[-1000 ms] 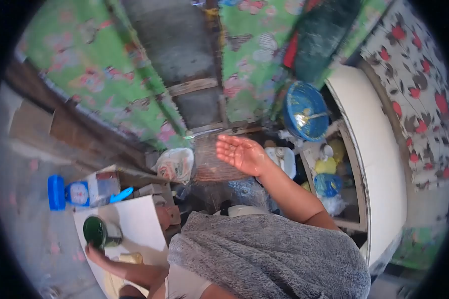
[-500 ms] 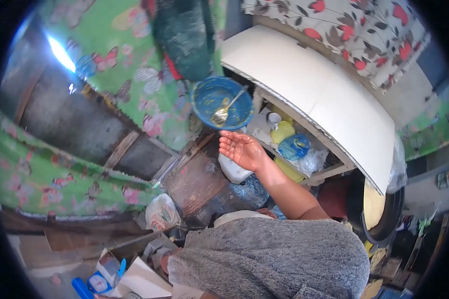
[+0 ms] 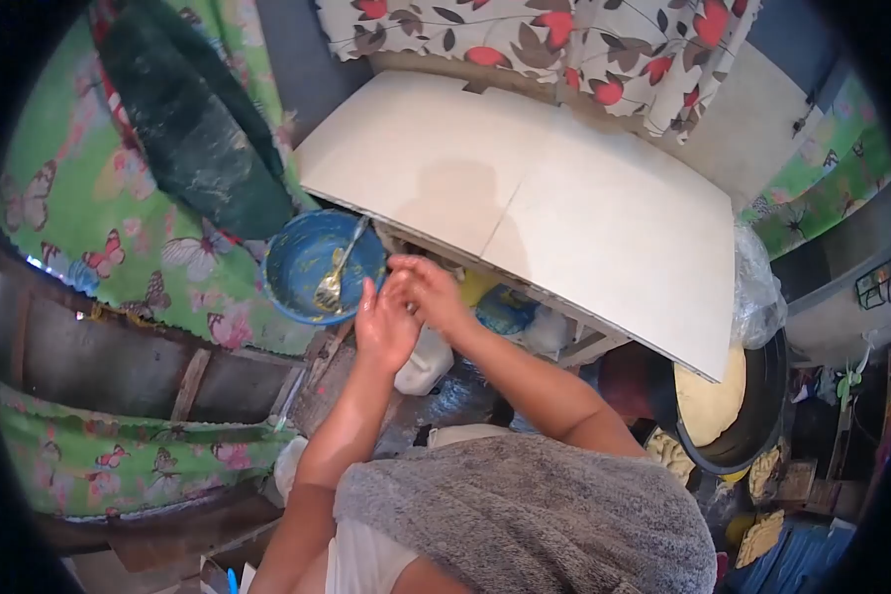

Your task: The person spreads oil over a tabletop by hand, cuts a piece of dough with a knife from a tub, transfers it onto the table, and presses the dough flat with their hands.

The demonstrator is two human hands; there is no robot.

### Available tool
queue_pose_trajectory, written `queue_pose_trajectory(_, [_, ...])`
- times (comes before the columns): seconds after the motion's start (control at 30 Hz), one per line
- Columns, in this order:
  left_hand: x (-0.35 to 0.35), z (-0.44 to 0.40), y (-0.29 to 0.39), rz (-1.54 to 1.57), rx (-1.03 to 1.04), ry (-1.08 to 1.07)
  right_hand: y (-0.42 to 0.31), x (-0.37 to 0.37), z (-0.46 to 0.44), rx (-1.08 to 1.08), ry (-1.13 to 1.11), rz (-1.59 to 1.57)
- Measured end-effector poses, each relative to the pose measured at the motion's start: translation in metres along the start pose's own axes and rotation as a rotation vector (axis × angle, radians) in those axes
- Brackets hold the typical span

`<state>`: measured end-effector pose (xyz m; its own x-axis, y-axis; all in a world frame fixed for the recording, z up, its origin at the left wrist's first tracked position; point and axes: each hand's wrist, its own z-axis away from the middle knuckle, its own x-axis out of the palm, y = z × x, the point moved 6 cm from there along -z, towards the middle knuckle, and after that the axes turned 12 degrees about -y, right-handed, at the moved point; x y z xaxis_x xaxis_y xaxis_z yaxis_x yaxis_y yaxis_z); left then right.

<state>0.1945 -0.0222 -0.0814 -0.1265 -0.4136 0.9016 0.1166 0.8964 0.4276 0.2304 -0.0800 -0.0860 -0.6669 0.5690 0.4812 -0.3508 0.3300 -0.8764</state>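
Observation:
My left hand [image 3: 386,325] is raised in front of me, its palm turned up and its fingers apart, with nothing visible in it. Right beside it, my right hand [image 3: 428,295] has its fingers loosely curled over the left fingers, and the two seem to touch. The skin of both looks shiny. Just behind the hands is a blue basin [image 3: 302,259] with yellowish smears inside, and a metal spoon [image 3: 331,287] leans in it. A white plastic container [image 3: 426,364] stands below the hands.
A wide white board [image 3: 614,218] covers a shelf holding bagged items. At the right, a black tub [image 3: 762,396] contains a pale yellow mass [image 3: 711,398]. A dark green cloth [image 3: 183,124] hangs at the upper left. A grey towel [image 3: 535,515] lies across my front.
The view has turned right, towards the board and tub. My left hand has come from the container on the white surface at the lower left to meet my right hand.

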Motion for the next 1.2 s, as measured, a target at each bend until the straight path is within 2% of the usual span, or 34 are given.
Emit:
queue_pose_trajectory(0.03, [0.006, -0.014, -0.011, -0.073, 0.045, 0.018, -0.024, -0.017, 0.011, -0.214, 0.13, 0.407])
queue_pose_trajectory(0.07, [0.008, -0.029, -0.024, -0.064, 0.033, 0.023, -0.025, -0.022, 0.022, -0.204, 0.142, 0.406])
queue_pose_trajectory(0.13, [0.016, -0.054, -0.049, -0.098, -0.047, -0.052, -0.038, -0.009, 0.05, -0.35, 0.177, 1.233])
queue_pose_trajectory(0.17, [0.022, -0.062, -0.063, -0.093, -0.053, -0.054, -0.041, -0.019, 0.052, -0.344, 0.184, 1.236])
queue_pose_trajectory(0.23, [0.029, -0.073, -0.085, -0.29, 0.008, 0.209, -0.042, -0.058, 0.055, -0.146, 0.198, 0.89])
queue_pose_trajectory(0.27, [0.05, -0.076, -0.104, -0.385, -0.018, 0.051, -0.057, -0.089, 0.054, -0.146, 0.302, 0.951])
queue_pose_trajectory(0.3, [0.049, -0.076, -0.122, -0.38, -0.019, 0.051, -0.055, -0.132, 0.055, -0.349, 0.461, 0.771])
queue_pose_trajectory(0.37, [0.052, -0.085, -0.145, -0.791, -0.051, -0.164, -0.058, -0.165, 0.061, -0.314, 0.491, 0.842])
queue_pose_trajectory(0.4, [0.05, -0.095, -0.138, -0.796, -0.047, -0.167, -0.064, -0.179, 0.062, -0.287, 0.521, 0.912])
queue_pose_trajectory(0.47, [0.046, -0.118, -0.115, -1.071, -0.179, -0.317, -0.075, -0.203, 0.055, -0.238, 0.581, 1.049])
queue_pose_trajectory(0.5, [0.037, -0.13, -0.089, -1.413, -0.103, -0.248, -0.082, -0.211, 0.047, -0.214, 0.612, 1.119])
queue_pose_trajectory(0.53, [0.025, -0.141, -0.064, -1.749, -0.019, -0.169, -0.084, -0.205, 0.037, -0.21, 0.567, 1.193])
queue_pose_trajectory(0.6, [-0.013, -0.163, -0.018, -2.012, 0.152, 0.002, -0.082, -0.189, 0.004, -0.169, 0.389, 1.312])
queue_pose_trajectory(0.63, [-0.034, -0.179, 0.001, -2.194, 0.051, 0.09, -0.081, -0.181, -0.016, -0.145, 0.27, 1.37])
queue_pose_trajectory(0.67, [-0.061, -0.195, 0.018, -2.238, 0.018, 0.15, -0.075, -0.177, -0.039, -0.14, 0.152, 1.442])
queue_pose_trajectory(0.7, [-0.075, -0.21, 0.031, -2.335, -0.112, 0.215, -0.07, -0.175, -0.061, -0.102, 0.02, 1.557])
queue_pose_trajectory(0.77, [-0.107, -0.242, 0.055, -2.505, -0.314, 0.356, -0.055, -0.195, -0.1, 0.104, -0.038, 1.72])
queue_pose_trajectory(0.8, [-0.107, -0.257, 0.065, -2.509, -0.363, 0.398, -0.064, -0.211, -0.11, 0.117, -0.03, 1.722])
queue_pose_trajectory(0.83, [-0.107, -0.272, 0.073, -2.513, -0.418, 0.44, -0.074, -0.235, -0.12, 0.221, 0.05, 1.756])
queue_pose_trajectory(0.93, [-0.122, -0.32, 0.081, -2.552, -0.414, 0.511, -0.106, -0.316, -0.126, 0.506, 0.274, 1.749])
queue_pose_trajectory(1.07, [-0.106, -0.376, 0.042, -2.54, -0.415, 0.382, -0.151, -0.419, -0.055, 0.659, 0.69, 1.727])
queue_pose_trajectory(1.2, [-0.064, -0.402, -0.066, -2.669, -0.371, -0.171, -0.179, -0.492, 0.094, 0.773, 1.145, 1.62])
